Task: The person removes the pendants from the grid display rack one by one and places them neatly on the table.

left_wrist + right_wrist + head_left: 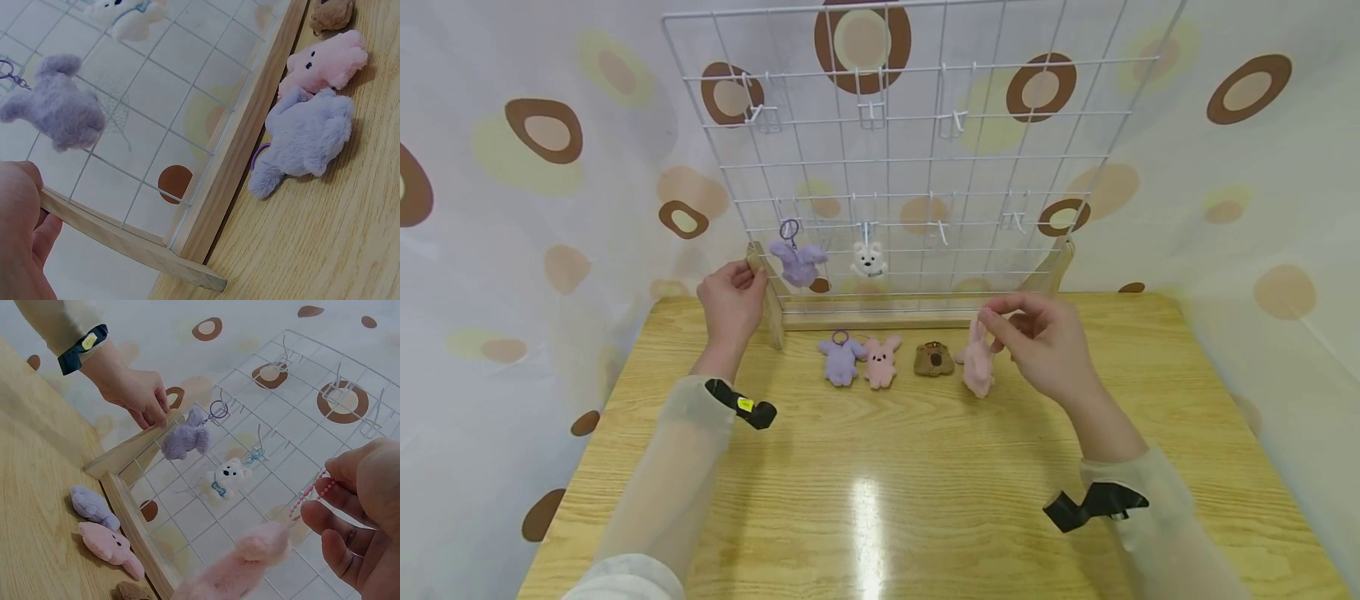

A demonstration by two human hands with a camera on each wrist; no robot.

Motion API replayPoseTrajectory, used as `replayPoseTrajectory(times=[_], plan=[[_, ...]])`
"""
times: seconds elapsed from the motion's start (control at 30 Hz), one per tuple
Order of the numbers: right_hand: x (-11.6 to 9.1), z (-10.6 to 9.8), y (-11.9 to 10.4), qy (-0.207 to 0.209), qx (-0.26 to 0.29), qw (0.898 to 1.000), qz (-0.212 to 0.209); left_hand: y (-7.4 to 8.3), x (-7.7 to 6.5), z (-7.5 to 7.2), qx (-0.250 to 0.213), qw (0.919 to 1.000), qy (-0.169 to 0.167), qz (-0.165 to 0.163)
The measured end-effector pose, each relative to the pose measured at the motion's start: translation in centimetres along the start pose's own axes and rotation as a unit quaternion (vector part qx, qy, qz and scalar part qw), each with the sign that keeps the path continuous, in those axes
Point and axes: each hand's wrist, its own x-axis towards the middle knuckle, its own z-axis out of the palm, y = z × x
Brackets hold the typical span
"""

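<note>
My right hand [1047, 343] pinches the pink bead chain [307, 492] of a pink plush keychain [977, 367], which dangles just above the table in front of the rack. With my left hand [734, 302] I grip the wooden side support [119, 232] of the white wire grid rack [925, 158]. On the rack's lower hooks hang a purple plush keychain [799, 263] and a white bear keychain [868, 260]. Along the rack's base lie another purple plush [841, 365], another pink plush [880, 363] and a brown plush [934, 360].
Bare white hooks [951, 123] sit along the grid's upper row, and two more, including a lower hook [940, 232], are to the right of the white bear. A wooden base bar [880, 320] runs along the table [820, 475]. Patterned sheeting [1262, 208] surrounds the back and sides.
</note>
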Motion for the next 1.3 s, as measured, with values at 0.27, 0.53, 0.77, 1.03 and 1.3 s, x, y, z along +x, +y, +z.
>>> replayPoseTrajectory(times=[0.27, 0.53, 0.77, 1.03, 1.3], plan=[[-1.5, -0.2, 0.6, 0.007, -0.002, 1.000, -0.013, 0.1, -0.1, -0.1, 0.002, 1.0000, 0.002, 0.004], [-3.4, -0.4, 0.8, 0.001, -0.007, 1.000, -0.008, 0.2, -0.2, -0.1, 0.005, 1.0000, 0.000, 0.006], [-5.2, -0.4, 0.8, -0.004, -0.021, 1.000, 0.009, 0.2, -0.2, 0.0, 0.007, 0.9999, 0.004, 0.007], [-7.1, -0.7, 1.0, -0.022, -0.019, 0.999, 0.017, 0.2, -0.2, 0.1, -0.001, 1.0000, 0.000, -0.001], [-8.5, -0.9, 1.0, -0.040, -0.009, 0.999, 0.031, 0.2, -0.2, 0.1, -0.002, 1.0000, 0.002, -0.003]])
